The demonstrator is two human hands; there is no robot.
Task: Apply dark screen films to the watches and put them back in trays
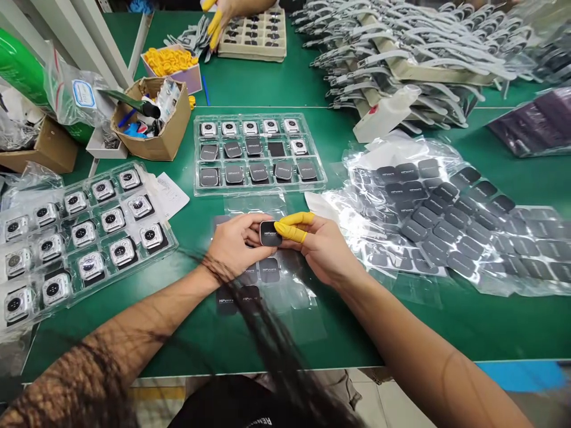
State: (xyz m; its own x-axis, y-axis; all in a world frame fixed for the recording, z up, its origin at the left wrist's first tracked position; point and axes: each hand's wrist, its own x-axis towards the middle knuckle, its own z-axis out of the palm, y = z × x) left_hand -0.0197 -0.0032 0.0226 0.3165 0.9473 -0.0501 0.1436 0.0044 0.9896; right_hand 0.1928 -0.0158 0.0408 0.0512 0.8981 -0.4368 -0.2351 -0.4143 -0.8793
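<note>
My left hand (238,242) grips a smartwatch case (263,242) by its left side, fingers and thumb closed round it. A dark printed film covers its upward face. My right hand (328,244), with yellow finger cots on its thumb and index finger, is closed on the case's right edge, fingertips pressing the film. Beneath my hands lies a clear sheet (307,309) carrying dark square films (269,270). Just beyond is a clear plastic tray (198,187) of watch cases, some silver with sensors up, others dark-faced. One middle-row pocket shows only a dark pad (275,148).
At left sits another tray (172,238) of watch cases. Film sheets (428,220) pile up at right beside a white bottle (386,113). Behind are stacked grey straps (423,53), a cardboard box (154,139), yellow finger cots (169,60) and a co-worker's hand (218,18).
</note>
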